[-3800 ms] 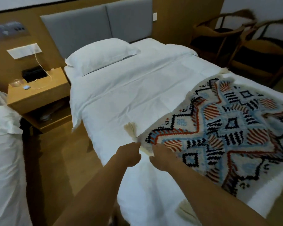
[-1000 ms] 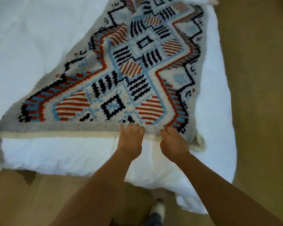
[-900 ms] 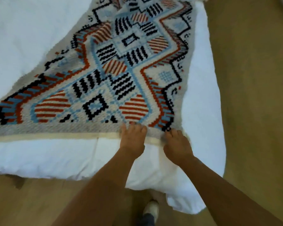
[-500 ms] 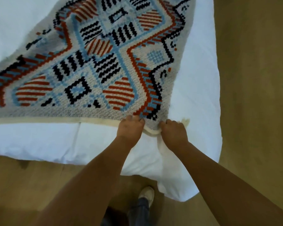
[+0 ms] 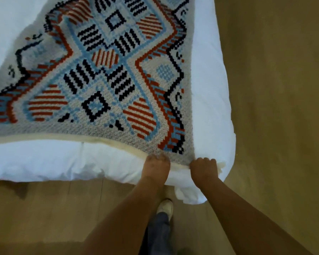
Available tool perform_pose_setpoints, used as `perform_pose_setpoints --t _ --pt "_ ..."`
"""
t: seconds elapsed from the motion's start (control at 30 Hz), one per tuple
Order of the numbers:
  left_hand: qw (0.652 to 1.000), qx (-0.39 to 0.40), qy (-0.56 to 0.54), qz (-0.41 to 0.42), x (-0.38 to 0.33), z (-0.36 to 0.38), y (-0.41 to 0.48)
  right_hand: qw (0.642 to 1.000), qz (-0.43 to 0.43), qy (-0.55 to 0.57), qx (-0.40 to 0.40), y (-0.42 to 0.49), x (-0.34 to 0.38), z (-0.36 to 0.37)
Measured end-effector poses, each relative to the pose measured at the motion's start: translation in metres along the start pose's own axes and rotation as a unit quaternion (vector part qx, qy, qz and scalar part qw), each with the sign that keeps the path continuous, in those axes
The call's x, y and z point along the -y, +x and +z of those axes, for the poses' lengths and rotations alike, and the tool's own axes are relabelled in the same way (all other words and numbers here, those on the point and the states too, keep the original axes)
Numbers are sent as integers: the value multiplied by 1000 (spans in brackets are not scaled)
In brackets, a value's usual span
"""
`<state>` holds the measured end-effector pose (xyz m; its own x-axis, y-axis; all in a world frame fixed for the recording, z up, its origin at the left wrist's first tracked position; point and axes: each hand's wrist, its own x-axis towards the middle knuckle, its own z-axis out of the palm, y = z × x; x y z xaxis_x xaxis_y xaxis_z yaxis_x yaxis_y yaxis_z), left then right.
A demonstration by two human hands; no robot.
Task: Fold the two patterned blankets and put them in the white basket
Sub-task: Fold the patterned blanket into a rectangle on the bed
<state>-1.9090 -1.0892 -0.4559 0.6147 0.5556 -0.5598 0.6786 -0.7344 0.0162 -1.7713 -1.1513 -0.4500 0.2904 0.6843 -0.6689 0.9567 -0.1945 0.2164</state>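
Right hand (image 5: 203, 169) closed over the near right corner of the patterned blanket (image 5: 109, 80), knuckles up, fingers curled round the cream hem (image 5: 63, 137). Left hand (image 5: 156, 168) just beside it on the same hem, fingers curled onto the edge. It is blurred, but this looks like a pinch. Hands close together, not touching.

Wooden floor (image 5: 44, 208) fills the near and right of the view. White bed (image 5: 212, 107) runs from far left to its near right corner, duvet bulging over the edge. Blanket lies spread flat on the bed, pattern up. Its right side sits near the bed's right edge and its near hem just inside the near edge. Left and far ends pass out of view. Single layer, no fold seen. Pale tuft, probably a tassel (image 5: 221, 165), just right of the right hand. Light shoe (image 5: 165, 207) and dark trouser leg (image 5: 158, 230) on the floor below the hands.

Second blanket and white basket not in view.

Step judged: start of the first fold, corner secured. Next move likely calls for the left hand to travel left along the hem to the other near corner, or for the held corner to be carried across to an opposite one. Edges must be matched and the cloth kept taut so the knit does not bunch.
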Motion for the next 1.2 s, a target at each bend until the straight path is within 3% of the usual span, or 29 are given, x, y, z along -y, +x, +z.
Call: perform_pose_setpoints --t 0.1,0.23,0.47,0.7,0.93,1.2 --pt "999 2 45 13 6 -5 -2 999 23 3 -31 -6 4 0" --pt "1000 -1 24 20 7 -22 -11 997 13 56 -49 -24 0 -13" --pt "997 -75 24 23 -10 -116 -13 991 -5 108 -80 -50 -46 -77" --pt "995 -80 -23 -62 -44 -204 9 978 -75 112 -161 -50 -118 -137" --pt "969 -84 -160 -167 -106 -264 51 959 -178 97 -198 -55 -217 -161" --pt "948 -118 -179 -236 -101 -334 110 941 -228 53 -243 15 -290 -234"
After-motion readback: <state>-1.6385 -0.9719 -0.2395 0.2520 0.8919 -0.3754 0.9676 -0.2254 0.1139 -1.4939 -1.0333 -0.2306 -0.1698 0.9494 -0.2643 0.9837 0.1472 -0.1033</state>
